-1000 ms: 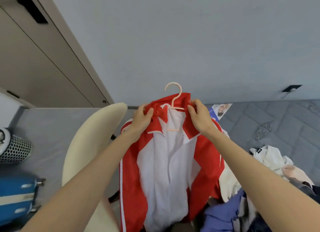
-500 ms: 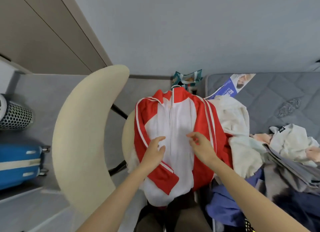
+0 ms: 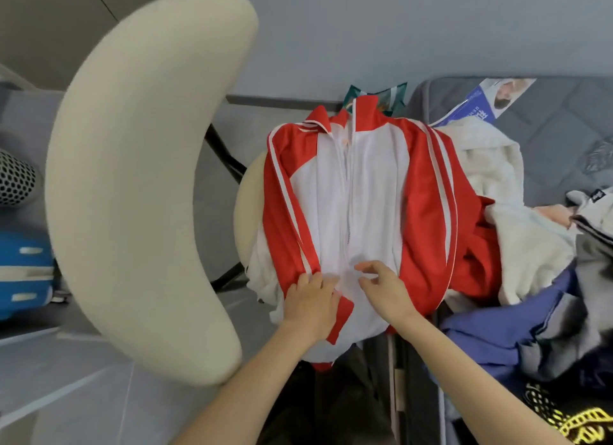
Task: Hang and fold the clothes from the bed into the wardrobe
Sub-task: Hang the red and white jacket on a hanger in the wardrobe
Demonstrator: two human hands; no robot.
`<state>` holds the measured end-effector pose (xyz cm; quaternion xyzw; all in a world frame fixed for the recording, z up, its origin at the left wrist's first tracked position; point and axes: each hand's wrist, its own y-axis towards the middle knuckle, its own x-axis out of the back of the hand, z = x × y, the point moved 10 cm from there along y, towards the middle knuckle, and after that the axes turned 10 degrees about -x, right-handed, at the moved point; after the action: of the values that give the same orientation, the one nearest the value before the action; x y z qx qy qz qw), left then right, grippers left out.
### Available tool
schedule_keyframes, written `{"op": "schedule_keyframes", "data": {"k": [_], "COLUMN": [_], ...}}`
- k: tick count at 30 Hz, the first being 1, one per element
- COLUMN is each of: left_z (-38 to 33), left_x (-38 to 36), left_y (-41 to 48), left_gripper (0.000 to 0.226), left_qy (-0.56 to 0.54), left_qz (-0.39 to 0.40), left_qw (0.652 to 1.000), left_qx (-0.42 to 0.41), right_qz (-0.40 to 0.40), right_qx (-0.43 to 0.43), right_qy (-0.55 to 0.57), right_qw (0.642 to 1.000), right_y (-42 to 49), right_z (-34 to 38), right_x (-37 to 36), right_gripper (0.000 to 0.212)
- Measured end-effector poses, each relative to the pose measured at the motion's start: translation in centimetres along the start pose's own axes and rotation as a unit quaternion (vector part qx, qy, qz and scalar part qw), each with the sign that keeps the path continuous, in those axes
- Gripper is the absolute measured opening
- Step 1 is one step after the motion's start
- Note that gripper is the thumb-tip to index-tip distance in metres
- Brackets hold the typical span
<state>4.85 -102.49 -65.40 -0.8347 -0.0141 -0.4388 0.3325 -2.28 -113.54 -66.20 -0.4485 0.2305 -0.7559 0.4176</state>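
Two hands rest low on the red-and-white jacket (image 3: 374,192), which lies front-up across the cream chair seat (image 3: 247,205) and the edge of the clothes pile (image 3: 517,232) on the bed (image 3: 547,129). Its long axis runs near to far, with the collar at the far end and the hem nearest the person. The left hand (image 3: 310,307) presses flat, its fingers (image 3: 306,278) straight and close together on the left sleeve. The right hand (image 3: 384,290) hovers by the zip, fingers loosely bent and apart, gripping nothing. A second ago the jacket hung upright in the air, held at the collar.
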Motion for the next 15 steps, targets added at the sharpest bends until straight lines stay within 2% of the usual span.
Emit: {"op": "schedule_keyframes", "data": {"k": [3,6,8,12,13,15], "left_z": [2.3,3.9,3.8,1.1,0.9,1.8], "left_x": [-1.3,-1.2,-0.9,-2.3,-2.9,-4.2], "left_y": [-1.5,-3.2,-4.1,-5.1,-5.4,-6.2], "left_gripper": [0.044,0.040,0.036,0.037,0.041,0.055], "left_qy": [0.116,0.130,0.099,0.045,0.035,0.023], "left_qz": [0.042,0.019,-0.040,-0.097,-0.100,-0.093], "left_qw": [0.987,0.975,0.979,0.992,0.992,0.988], "left_qx": [0.105,0.178,0.173,0.072,0.071,0.122], "right_qz": [-0.001,0.005,0.011,0.004,-0.004,-0.004], "right_qx": [-0.008,-0.020,-0.019,-0.001,0.003,0.005], "right_qy": [0.005,0.011,0.005,0.010,0.016,0.025], "right_qw": [1.000,1.000,1.000,1.000,1.000,1.000], "right_y": [-0.3,-0.8,-0.8,-0.1,0.2,0.7], "right_z": [-1.3,-2.5,-2.8,-2.4,-2.5,-2.5], "right_x": [-0.9,-1.8,-2.5,-3.3,-3.5,-3.8], "right_gripper": [0.032,0.035,0.035,0.029,0.030,0.032]}}
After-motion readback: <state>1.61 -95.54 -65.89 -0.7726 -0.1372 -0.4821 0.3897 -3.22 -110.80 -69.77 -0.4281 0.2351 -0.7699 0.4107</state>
